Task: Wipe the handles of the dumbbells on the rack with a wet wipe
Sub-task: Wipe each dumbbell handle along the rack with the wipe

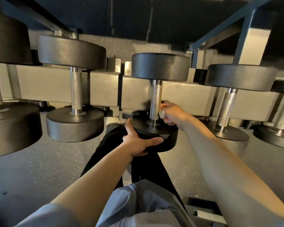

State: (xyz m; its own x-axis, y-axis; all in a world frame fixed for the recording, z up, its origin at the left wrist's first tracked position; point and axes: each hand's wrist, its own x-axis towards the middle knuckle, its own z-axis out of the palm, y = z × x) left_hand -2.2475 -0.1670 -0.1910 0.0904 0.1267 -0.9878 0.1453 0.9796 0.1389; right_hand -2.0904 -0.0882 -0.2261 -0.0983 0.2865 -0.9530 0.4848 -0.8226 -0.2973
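A black dumbbell lies across the grey rack [56,86] in front of me, its knurled steel handle [156,102] running away from me. My right hand [172,114] pinches a small white wet wipe [162,114] against the right side of that handle, near its lower end. My left hand [138,141] holds the near weight head [164,130] from the left, thumb on the rim and fingers curled under its front. The far weight head [160,66] sits behind the rack beam.
More dumbbells lie on the same rack: one to the left [75,90], a larger one at the far left [10,126], two to the right [226,107]. A dark upper shelf frame [246,22] hangs overhead at right. Speckled floor and my legs lie below.
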